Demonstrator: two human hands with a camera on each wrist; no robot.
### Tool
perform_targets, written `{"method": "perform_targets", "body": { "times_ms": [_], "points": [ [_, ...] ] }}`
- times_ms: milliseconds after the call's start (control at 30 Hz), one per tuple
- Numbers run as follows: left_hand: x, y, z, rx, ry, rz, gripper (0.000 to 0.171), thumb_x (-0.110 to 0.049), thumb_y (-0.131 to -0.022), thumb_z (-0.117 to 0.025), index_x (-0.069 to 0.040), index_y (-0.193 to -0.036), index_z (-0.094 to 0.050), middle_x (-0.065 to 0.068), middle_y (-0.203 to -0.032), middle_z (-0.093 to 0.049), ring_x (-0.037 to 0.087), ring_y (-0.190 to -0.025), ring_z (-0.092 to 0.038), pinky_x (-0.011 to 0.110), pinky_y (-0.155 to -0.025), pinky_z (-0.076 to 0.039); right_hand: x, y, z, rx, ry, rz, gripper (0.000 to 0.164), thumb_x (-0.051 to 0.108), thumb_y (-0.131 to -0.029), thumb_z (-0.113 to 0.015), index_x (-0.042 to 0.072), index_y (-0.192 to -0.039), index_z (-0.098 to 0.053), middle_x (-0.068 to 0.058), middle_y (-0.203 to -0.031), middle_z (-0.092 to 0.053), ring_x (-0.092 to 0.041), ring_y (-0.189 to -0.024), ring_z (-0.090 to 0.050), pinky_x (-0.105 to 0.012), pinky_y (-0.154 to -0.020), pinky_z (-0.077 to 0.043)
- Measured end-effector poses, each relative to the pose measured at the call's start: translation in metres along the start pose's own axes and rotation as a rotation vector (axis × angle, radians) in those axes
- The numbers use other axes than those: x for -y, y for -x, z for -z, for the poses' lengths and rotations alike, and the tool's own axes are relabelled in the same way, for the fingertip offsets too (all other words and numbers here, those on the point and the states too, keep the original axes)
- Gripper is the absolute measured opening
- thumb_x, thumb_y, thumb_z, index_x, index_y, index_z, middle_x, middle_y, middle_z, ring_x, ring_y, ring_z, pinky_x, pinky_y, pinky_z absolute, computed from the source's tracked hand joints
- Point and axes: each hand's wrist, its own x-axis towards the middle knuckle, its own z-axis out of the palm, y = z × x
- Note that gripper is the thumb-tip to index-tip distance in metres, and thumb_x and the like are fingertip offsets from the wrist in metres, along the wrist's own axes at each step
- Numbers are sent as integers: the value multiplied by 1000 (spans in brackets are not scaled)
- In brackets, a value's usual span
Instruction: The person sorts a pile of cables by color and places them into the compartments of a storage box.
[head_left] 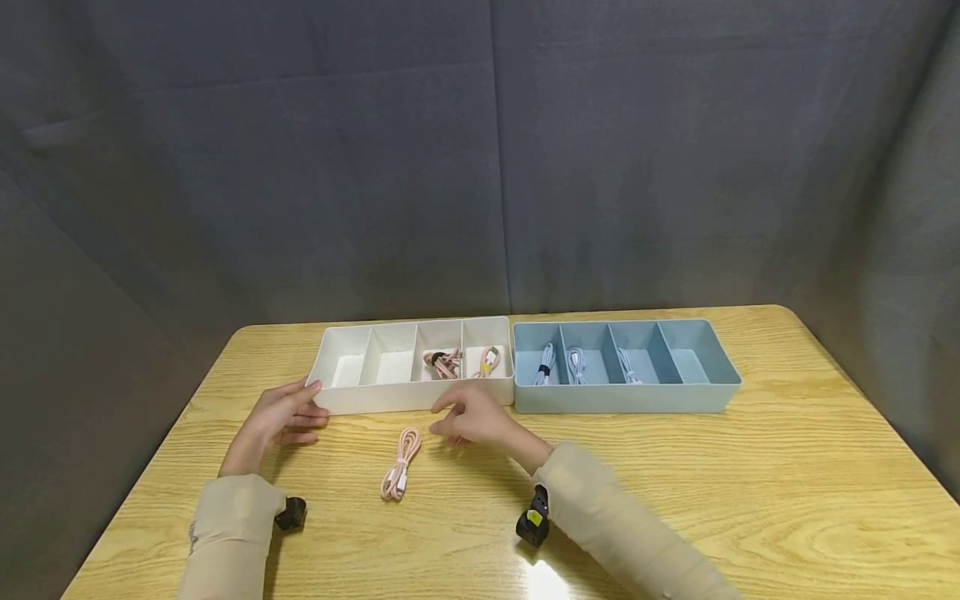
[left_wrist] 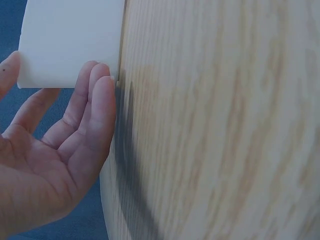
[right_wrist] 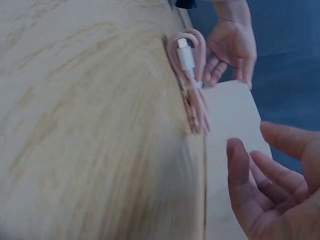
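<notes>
My left hand [head_left: 285,414] touches the left end of a white divided box [head_left: 412,397], with thumb at the upper corner and fairly straight fingers lower down. The left wrist view shows these fingers [left_wrist: 102,100] against the box's end. Before the box's front, my right hand [head_left: 472,414] hovers with loosely bent fingers, thumb and forefinger apart and nothing between them. A coiled pink charging cable [head_left: 402,462], tied in a bundle with white plugs, lies on the table to its left. Other pink cables [head_left: 445,363] lie in the box's two right compartments.
A blue-grey divided box [head_left: 622,400] stands against the white one's right end. Pale cables [head_left: 576,365] lie in its three left compartments. Behind the wooden table [head_left: 810,467] hangs a dark grey curtain [head_left: 375,183].
</notes>
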Motion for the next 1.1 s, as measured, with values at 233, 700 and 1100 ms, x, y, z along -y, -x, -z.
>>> {"method": "perform_targets", "body": {
  "times_ms": [233, 700, 1100],
  "points": [
    [0, -2, 1, 8, 7, 2, 78, -45, -89, -54, -1, -144, -20, 0, -76, -65, 12, -71, -65, 34, -66, -55, -3, -4, -16, 87, -90, -96, 39, 8, -82, -67, -11, -114, -56, -21, -70, -64, -24, -54, -62, -33, -49, -54],
    [-4, 0, 1, 32, 9, 10, 75, -41, -91, -52, -1, -144, -17, 0, -78, -65, 13, -72, -64, 34, -66, -55, -6, -10, -34, 112, -190, -251, 44, 8, -82, -66, -7, -120, -50, -17, -64, -62, -16, -43, -54, -28, -42, -51],
    [-4, -1, 2, 37, 11, 7, 76, -41, -91, -53, 0, -144, -17, 1, -79, -65, 13, -72, -64, 35, -67, -55, -3, -12, -39, 108, -155, -273, 15, -3, -83, -60, -3, -97, -59, -17, -62, -62, -13, -42, -53, -24, -41, -49]
  ]
}}
